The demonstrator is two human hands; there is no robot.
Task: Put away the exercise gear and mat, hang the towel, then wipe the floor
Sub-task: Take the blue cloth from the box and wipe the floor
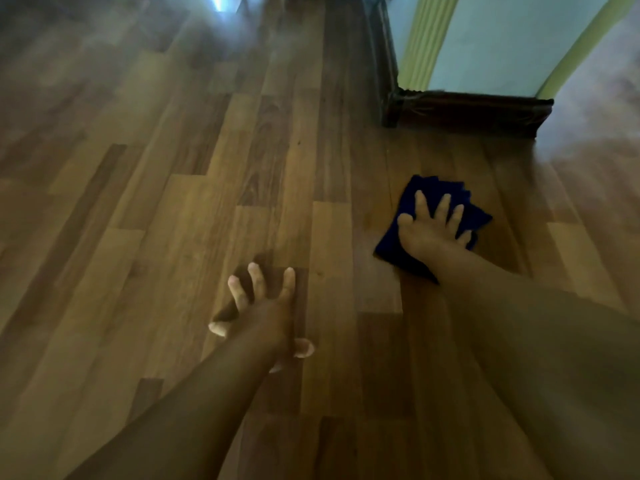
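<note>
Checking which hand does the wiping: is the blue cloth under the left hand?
No, the blue cloth lies under the right hand; the left hand rests on bare floor.

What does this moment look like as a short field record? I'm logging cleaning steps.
surface: wooden plank floor
right hand: fingers spread, pressed flat on blue cloth
left hand: fingers spread, braced on bare floor
cloth position: on floor near dark wooden base of a wall corner
exercise gear, mat, towel: none in view
stage: floor wiping
</note>
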